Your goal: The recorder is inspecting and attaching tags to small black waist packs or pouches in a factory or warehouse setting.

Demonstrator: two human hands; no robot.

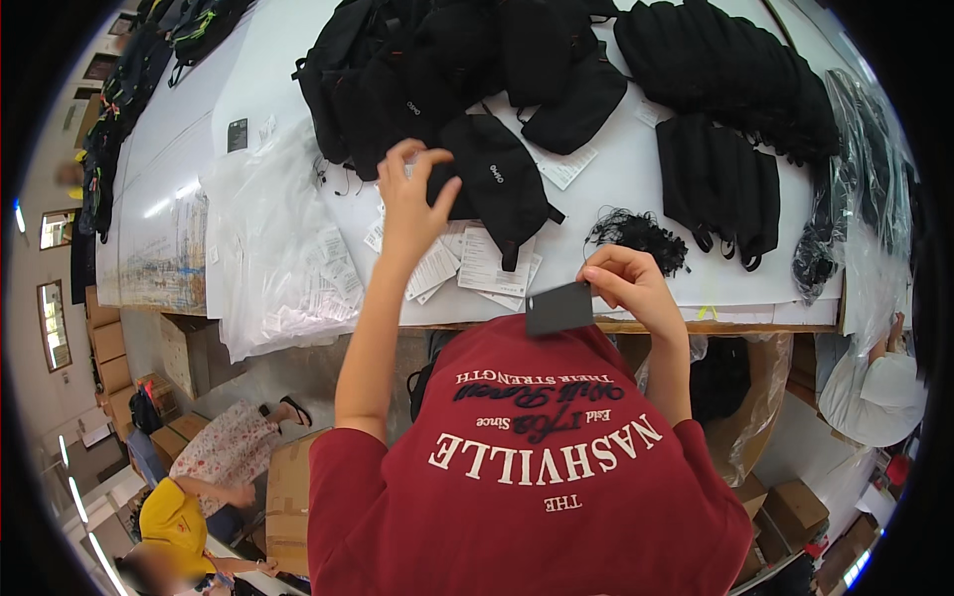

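Observation:
My right hand (636,288), in front of the table edge, pinches the upper corner of a dark hang tag (556,309). The tag hangs tilted before my red shirt. To the left, my left hand (409,199) is raised with its fingers spread and curved and nothing visible in them. It is nearest to a small black bag (494,177) with a strap end pointing toward me; whether the fingertips touch the black fabric I cannot tell. Below this bag lie white printed slips (494,260), partly overlapping. Beside my right hand is a tangle of thin black cords (636,234).
A heap of black bags (437,60) covers the far middle of the white table. More stand in rows (725,70) at the right, near plastic-wrapped bags (865,169). Clear plastic bags (283,238) lie at left. Behind are cardboard boxes (293,497) and a person in yellow (174,517).

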